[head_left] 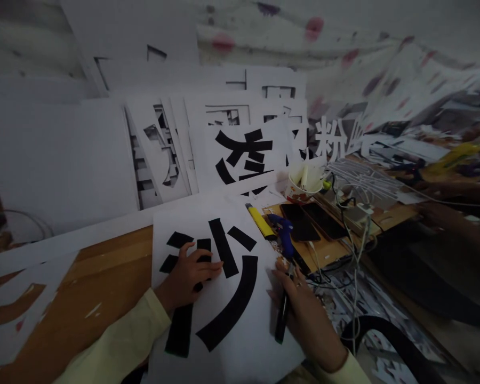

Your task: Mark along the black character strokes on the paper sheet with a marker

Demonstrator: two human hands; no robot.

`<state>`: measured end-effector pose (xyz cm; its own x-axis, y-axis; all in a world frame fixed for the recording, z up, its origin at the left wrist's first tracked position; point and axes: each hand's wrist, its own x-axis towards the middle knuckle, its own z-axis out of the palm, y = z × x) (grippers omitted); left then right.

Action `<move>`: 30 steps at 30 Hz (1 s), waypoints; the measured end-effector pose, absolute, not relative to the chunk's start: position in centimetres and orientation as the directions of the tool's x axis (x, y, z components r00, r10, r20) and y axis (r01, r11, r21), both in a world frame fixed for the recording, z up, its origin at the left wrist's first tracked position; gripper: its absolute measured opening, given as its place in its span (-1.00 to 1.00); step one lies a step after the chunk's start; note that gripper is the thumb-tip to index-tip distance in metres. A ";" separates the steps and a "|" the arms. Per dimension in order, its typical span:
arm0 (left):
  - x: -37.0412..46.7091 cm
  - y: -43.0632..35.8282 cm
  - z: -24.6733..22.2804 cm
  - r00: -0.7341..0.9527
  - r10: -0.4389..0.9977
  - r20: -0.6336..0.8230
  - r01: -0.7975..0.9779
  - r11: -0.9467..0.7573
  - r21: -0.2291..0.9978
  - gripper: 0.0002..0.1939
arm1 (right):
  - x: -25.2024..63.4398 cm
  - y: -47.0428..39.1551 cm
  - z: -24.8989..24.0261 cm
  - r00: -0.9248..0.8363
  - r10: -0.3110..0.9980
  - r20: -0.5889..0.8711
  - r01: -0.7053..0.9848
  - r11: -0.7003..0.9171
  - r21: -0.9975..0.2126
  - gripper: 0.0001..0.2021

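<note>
A white board (220,346) lies in front of me, bearing black strokes that form a large character. My left hand (190,272) rests on it with fingers spread, partly covering the left strokes. The middle stroke (224,248) touches or nearly touches its fingertips. To the right runs a long curved black stroke (238,304). Over the board's right edge, my right hand (298,304) is closed around a slim black pen-like tool (282,320); its exact kind is unclear. Just beyond that hand lies a blue glue gun (286,234), beside a yellow tool (260,221).
Two dark phones (302,221) lie behind the glue gun, near a paper cup (302,184). White cables (356,266) hang at the right. Cut-out white boards (156,149) lean at the back. Another person's arm (444,213) shows at far right, above scraps.
</note>
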<state>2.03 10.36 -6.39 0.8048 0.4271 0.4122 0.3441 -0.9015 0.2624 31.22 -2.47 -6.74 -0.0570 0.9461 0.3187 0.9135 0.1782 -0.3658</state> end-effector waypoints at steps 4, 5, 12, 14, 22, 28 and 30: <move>2.0 10.3 -6.5 0.802 0.424 0.421 0.346 -0.904 0.250 -0.45 | 31.2 -2.6 -7.3 -0.060 0.940 0.336 0.891 0.202 -0.407 -0.67; 1.9 10.2 -6.4 0.805 0.422 0.417 0.348 -0.905 0.243 -0.44 | 31.2 -2.6 -7.3 -0.061 0.938 0.340 0.888 0.207 -0.411 -0.67; 0.7 9.8 -5.8 0.808 0.435 0.397 0.368 -0.899 0.236 -0.41 | 29.9 -2.7 -6.5 -0.096 0.938 0.332 0.888 0.232 -0.398 -0.71; 0.2 9.7 -5.9 0.805 0.445 0.394 0.384 -0.895 0.226 -0.41 | 29.4 -2.7 -6.5 -0.113 0.937 0.330 0.886 0.246 -0.393 -0.71; -1.1 9.6 -6.0 0.813 0.422 0.401 0.379 -0.907 0.185 -0.37 | 29.2 -1.4 -4.0 -0.205 0.915 0.349 0.889 0.323 -0.324 -0.74; -0.9 9.6 -5.7 0.818 0.433 0.379 0.386 -0.901 0.196 -0.37 | 25.9 2.7 -1.5 -0.534 0.820 0.206 0.758 0.572 -0.313 -0.77; -0.9 9.6 -5.8 0.815 0.437 0.381 0.393 -0.899 0.191 -0.39 | 24.8 3.9 -2.4 -0.577 0.802 0.155 0.739 0.594 -0.319 -0.77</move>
